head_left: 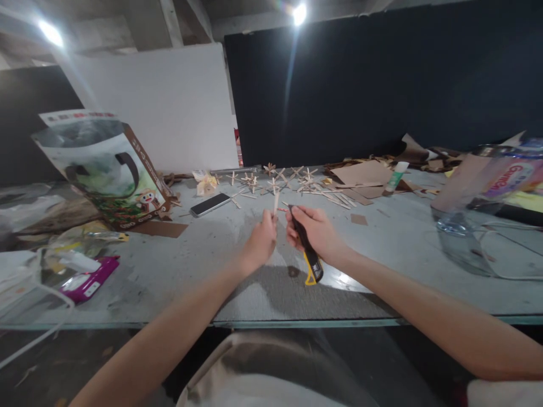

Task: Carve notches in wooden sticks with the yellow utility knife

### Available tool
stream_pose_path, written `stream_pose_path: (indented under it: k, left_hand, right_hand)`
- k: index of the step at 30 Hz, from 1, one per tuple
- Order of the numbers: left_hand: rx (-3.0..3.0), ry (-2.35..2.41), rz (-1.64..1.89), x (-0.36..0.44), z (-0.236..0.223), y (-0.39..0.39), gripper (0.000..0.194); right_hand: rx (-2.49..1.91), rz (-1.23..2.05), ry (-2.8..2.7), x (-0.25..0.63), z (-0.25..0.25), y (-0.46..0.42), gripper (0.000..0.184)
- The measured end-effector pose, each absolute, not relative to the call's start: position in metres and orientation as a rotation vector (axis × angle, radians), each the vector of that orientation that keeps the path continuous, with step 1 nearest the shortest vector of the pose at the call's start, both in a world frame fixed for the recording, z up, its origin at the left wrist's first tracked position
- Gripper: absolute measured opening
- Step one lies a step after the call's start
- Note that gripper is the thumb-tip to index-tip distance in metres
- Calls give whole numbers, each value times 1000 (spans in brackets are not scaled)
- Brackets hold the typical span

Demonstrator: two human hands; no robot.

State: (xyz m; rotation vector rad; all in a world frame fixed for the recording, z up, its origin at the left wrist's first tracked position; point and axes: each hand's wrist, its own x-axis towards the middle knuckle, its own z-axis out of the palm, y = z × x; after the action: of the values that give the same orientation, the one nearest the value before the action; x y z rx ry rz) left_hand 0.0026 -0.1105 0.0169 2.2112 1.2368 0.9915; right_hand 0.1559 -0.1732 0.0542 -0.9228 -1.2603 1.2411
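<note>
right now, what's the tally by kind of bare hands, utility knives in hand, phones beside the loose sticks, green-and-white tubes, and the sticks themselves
Bare hands, left hand and right hand: 2
Held utility knife: 1
Smartphone: 1
Green-and-white tube: 1
Total: 5, without the loose sticks, which overlap too much to count

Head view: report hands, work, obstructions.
Left hand grips pale stick. Right hand holds box cutter. Phone, loose sticks lie beyond, apparently out of the way.

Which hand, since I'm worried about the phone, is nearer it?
Left. The left hand is right of the phone, toward the person; the right hand is farther right.
</note>
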Motion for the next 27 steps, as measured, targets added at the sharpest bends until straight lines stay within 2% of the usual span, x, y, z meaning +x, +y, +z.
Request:
stream_pose_path:
  k: [4, 7, 9, 15, 27]
  left_hand:
    - [2077, 1279, 979, -1, 21, -105, 13]
    - [2071, 1117, 962, -3, 27, -110, 16]
    - [2090, 1051, 965, -3, 31, -116, 12]
    - [2213, 957, 913, 3, 35, -127, 7]
    - [2303, 931, 951, 1, 25, -121, 15]
  right_hand:
    - [-1006, 873, -1409, 169, 60, -171, 36]
    - [-1113, 483, -1617, 176, 56, -164, 30]
    - [-1160, 340, -1688, 178, 51, -158, 26]
    - [-1197, 313, -1699, 175, 41, -151, 27]
    - [-1233, 286, -1737, 172, 36, -151, 17]
